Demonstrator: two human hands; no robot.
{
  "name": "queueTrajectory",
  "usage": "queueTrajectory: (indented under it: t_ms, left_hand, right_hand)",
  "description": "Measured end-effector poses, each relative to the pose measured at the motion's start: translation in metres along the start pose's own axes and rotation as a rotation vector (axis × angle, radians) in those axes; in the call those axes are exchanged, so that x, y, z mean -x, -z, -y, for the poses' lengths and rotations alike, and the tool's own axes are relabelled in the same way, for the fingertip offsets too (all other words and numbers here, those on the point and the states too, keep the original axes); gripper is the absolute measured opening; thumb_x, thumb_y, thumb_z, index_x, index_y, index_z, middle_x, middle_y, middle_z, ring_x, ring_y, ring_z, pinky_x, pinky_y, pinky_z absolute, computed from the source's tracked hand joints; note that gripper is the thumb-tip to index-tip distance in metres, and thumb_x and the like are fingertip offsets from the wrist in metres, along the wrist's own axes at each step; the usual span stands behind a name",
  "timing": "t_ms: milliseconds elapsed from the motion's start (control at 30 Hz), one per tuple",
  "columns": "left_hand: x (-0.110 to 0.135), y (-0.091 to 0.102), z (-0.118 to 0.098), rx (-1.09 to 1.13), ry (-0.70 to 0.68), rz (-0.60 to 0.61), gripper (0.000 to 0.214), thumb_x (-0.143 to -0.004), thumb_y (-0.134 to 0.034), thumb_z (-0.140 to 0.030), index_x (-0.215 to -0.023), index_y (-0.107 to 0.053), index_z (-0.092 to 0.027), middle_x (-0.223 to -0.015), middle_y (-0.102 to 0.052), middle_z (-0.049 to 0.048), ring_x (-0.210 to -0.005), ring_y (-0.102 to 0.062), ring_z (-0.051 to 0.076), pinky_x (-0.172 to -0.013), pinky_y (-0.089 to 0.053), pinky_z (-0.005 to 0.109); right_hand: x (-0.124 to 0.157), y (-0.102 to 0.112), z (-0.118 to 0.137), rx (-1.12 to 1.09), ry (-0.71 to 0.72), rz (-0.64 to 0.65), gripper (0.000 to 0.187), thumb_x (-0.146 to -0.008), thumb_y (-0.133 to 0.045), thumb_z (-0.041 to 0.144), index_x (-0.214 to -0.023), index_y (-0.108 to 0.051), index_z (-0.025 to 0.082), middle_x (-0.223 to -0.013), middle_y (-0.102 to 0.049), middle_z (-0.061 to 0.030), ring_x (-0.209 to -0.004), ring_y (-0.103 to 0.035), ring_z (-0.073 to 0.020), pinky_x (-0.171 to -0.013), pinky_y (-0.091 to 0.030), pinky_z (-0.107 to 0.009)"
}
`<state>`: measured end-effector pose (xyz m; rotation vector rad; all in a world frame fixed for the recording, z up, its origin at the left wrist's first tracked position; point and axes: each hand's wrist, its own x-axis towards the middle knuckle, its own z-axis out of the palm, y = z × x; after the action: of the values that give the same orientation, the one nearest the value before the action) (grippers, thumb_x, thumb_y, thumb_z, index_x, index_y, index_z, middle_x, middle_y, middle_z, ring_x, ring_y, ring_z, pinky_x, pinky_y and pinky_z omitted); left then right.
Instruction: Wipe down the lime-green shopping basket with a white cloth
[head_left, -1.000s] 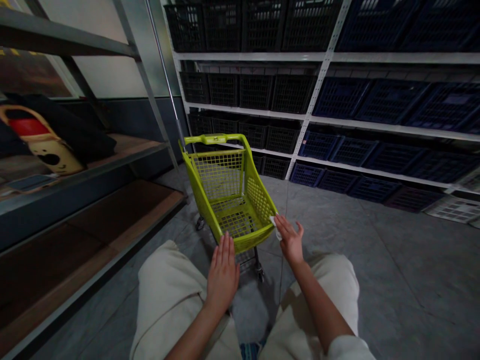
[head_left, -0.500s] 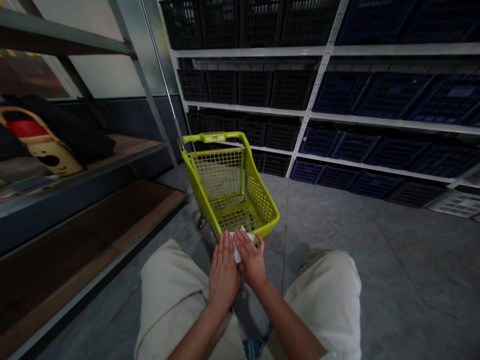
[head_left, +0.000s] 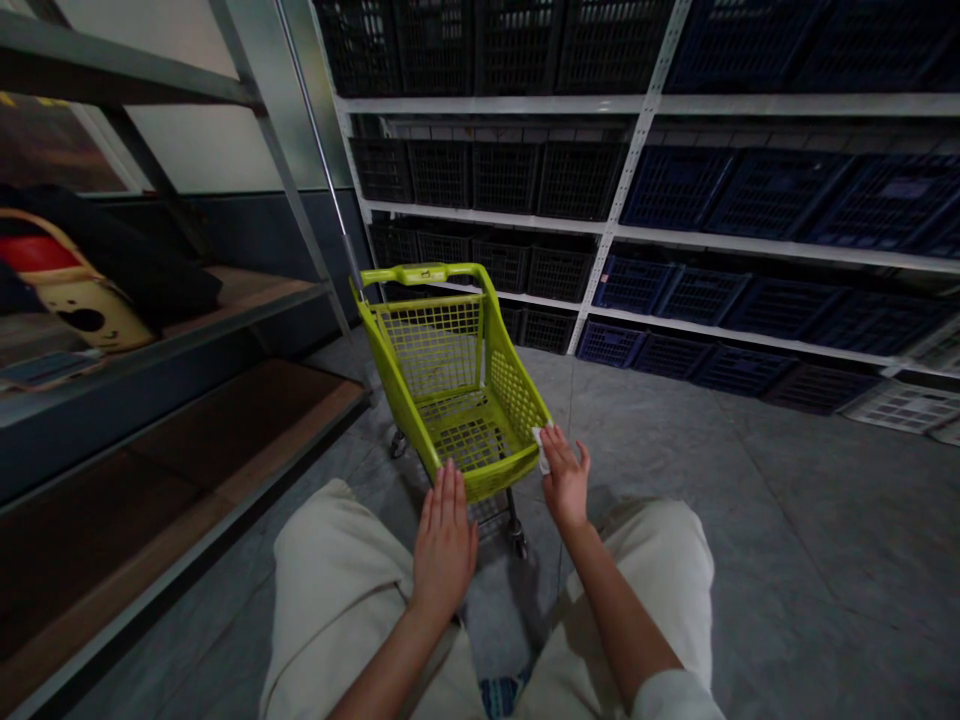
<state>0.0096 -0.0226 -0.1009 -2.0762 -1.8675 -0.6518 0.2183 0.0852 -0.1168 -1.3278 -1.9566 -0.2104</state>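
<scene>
Green cart (head_left: 517,400): on floor (head_left: 750,520) beside shelving (head_left: 225,420). Right hand (head_left: 564,478) pins white wipe (head_left: 538,440) against basket's front-right rim corner. Left hand (head_left: 446,545) flat, empty, just beside front rim. Step judged: rim-wiping. Next stroke needs cart steadied.

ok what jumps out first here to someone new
A small lime-green shopping cart stands mid-frame on the grey floor, bright against rows of dark crates on white shelving behind. The right hand presses a white cloth to the cart's near right corner, while the left hand is flat by its near rim.
</scene>
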Motion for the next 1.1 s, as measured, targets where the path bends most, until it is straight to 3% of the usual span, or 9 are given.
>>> queueTrajectory:
  t_ms: [200, 333, 500, 633, 733, 800, 900, 1000, 1100]
  left_hand:
    - [0.000, -0.001, -0.001, 0.005, 0.019, -0.001, 0.084, -0.092, -0.046, -0.019, -0.156, 0.007, -0.007, -0.163, -0.018, 0.0219, -0.152, -0.015, 0.030, -0.120, -0.029, 0.049]
    - [0.001, -0.002, 0.000, 0.008, 0.018, -0.013, 0.085, -0.089, -0.045, -0.013, -0.157, 0.007, -0.009, -0.163, -0.020, 0.0207, -0.152, -0.017, 0.029, -0.119, -0.030, 0.048]
    - [0.001, 0.000, 0.003, -0.014, -0.016, 0.011, 0.084, -0.092, -0.046, -0.019, -0.156, 0.006, -0.006, -0.162, -0.018, 0.0227, -0.152, -0.015, 0.031, -0.119, -0.030, 0.049]
    - [0.001, 0.000, 0.004, -0.020, -0.032, 0.017, 0.080, -0.094, -0.044, -0.021, -0.157, 0.004, -0.007, -0.163, -0.016, 0.0210, -0.152, -0.015, 0.031, -0.120, -0.029, 0.048]
    - [0.000, -0.001, 0.002, -0.007, -0.024, 0.009, 0.081, -0.094, -0.044, -0.022, -0.157, 0.005, -0.007, -0.164, -0.016, 0.0204, -0.152, -0.014, 0.031, -0.120, -0.029, 0.048]
    - [-0.001, 0.000, -0.001, 0.007, -0.006, 0.003, 0.082, -0.094, -0.045, -0.022, -0.157, 0.006, -0.008, -0.163, -0.015, 0.0214, -0.152, -0.014, 0.031, -0.120, -0.029, 0.050]
    - [-0.001, 0.001, -0.004, 0.024, 0.022, -0.003, 0.082, -0.093, -0.045, -0.020, -0.156, 0.007, -0.008, -0.163, -0.014, 0.0227, -0.152, -0.015, 0.032, -0.119, -0.030, 0.051]
    - [-0.001, 0.001, -0.004, 0.031, 0.025, -0.001, 0.085, -0.091, -0.046, -0.017, -0.156, 0.007, -0.008, -0.163, -0.014, 0.0222, -0.152, -0.015, 0.031, -0.119, -0.030, 0.050]
    - [0.000, 0.000, 0.000, 0.028, 0.025, 0.011, 0.087, -0.088, -0.047, -0.014, -0.157, 0.007, -0.010, -0.164, -0.016, 0.0204, -0.152, -0.016, 0.030, -0.120, -0.028, 0.049]
  right_hand:
    - [0.016, -0.019, 0.097, -0.156, 0.085, 0.055, 0.082, -0.070, -0.038, -0.003, -0.149, -0.041, 0.019, -0.144, -0.056, -0.0089, -0.143, -0.040, -0.0197, -0.119, -0.013, -0.046]
    - [0.018, -0.018, 0.119, -0.227, 0.152, 0.119, 0.072, -0.074, -0.042, 0.000, -0.144, -0.047, 0.019, -0.143, -0.058, -0.0087, -0.142, -0.042, -0.0176, -0.121, -0.012, -0.044]
    - [0.008, 0.002, 0.051, -0.170, 0.343, 0.209, 0.083, -0.070, -0.040, -0.002, -0.149, -0.039, 0.021, -0.149, -0.051, -0.0057, -0.146, -0.035, -0.0150, -0.121, -0.012, -0.045]
    - [-0.004, 0.018, -0.017, -0.018, 0.165, 0.113, 0.089, -0.067, -0.040, -0.002, -0.151, -0.037, 0.027, -0.147, -0.054, -0.0031, -0.145, -0.037, -0.0195, -0.121, -0.008, -0.054]
    - [-0.008, 0.017, -0.032, 0.035, 0.074, 0.059, 0.090, -0.066, -0.040, -0.001, -0.151, -0.037, 0.029, -0.146, -0.055, -0.0027, -0.143, -0.039, -0.0205, -0.121, -0.010, -0.054]
    - [-0.004, 0.011, -0.018, 0.037, 0.025, 0.024, 0.091, -0.066, -0.039, -0.001, -0.153, -0.034, 0.027, -0.147, -0.054, -0.0045, -0.142, -0.041, -0.0202, -0.121, -0.011, -0.053]
    - [0.009, -0.004, 0.030, -0.003, -0.011, -0.004, 0.092, -0.068, -0.037, -0.002, -0.155, -0.029, 0.026, -0.147, -0.053, -0.0061, -0.142, -0.042, -0.0198, -0.120, -0.009, -0.052]
    - [0.022, -0.015, 0.085, -0.121, 0.073, 0.046, 0.086, -0.070, -0.038, -0.002, -0.152, -0.033, 0.024, -0.146, -0.055, -0.0060, -0.142, -0.041, -0.0180, -0.119, -0.010, -0.048]
    - [0.025, -0.017, 0.114, -0.212, 0.152, 0.106, 0.076, -0.075, -0.040, 0.001, -0.148, -0.042, 0.022, -0.143, -0.057, -0.0083, -0.141, -0.042, -0.0181, -0.119, -0.011, -0.046]
